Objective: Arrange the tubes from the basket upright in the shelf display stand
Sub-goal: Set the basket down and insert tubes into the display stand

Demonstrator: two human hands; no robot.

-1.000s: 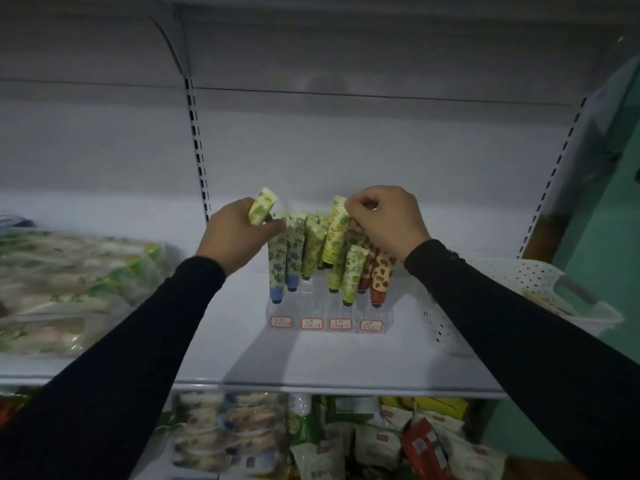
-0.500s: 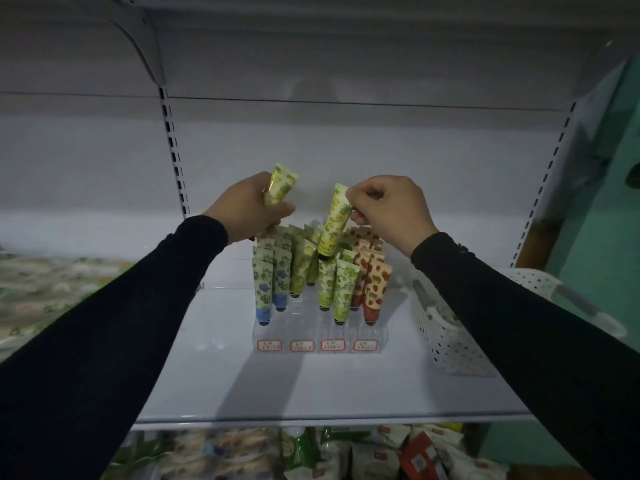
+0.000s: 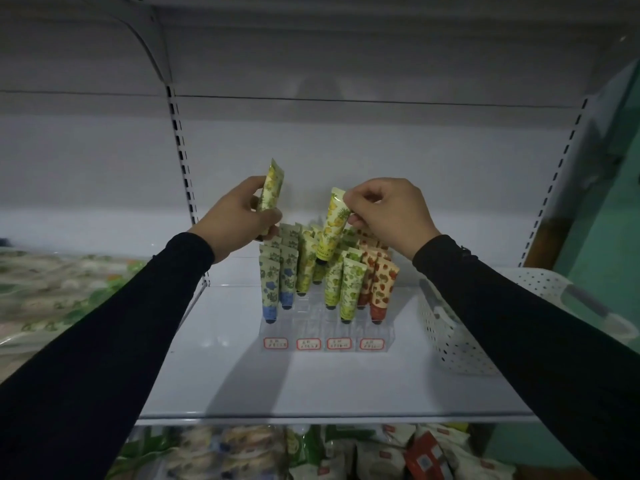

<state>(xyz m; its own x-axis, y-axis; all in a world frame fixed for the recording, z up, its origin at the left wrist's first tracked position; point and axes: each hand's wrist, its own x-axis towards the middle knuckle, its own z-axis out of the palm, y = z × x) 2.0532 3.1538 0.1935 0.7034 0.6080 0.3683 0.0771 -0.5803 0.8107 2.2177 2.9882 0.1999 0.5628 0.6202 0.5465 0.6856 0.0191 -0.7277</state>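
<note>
- Head view, the step in hand: the right hand (image 3: 388,216) is lowering a yellow tube (image 3: 333,226), cap end down, into the second column of the clear display stand (image 3: 323,336). By my judgement the open slots lie just below and in front of that cap, between the blue tubes (image 3: 277,289) to its left and the green tubes (image 3: 343,289) to its right. To do it well, bring the tube upright before it drops, as it now leans cap-left, and steer the cap clear of the neighbours so none is knocked over.
- Head view, the grips: the right thumb and fingertips pinch narrowly on the yellow tube near its crimped top. The left hand (image 3: 235,220) curls round a second yellow tube (image 3: 271,192), held nearly upright with its crimp above the fist, up and left of the stand's back rows.
- Head view, supply: the white basket (image 3: 450,337) stands on the shelf (image 3: 311,386), down and right of the right wrist, its contents hidden by the sleeve.
</note>
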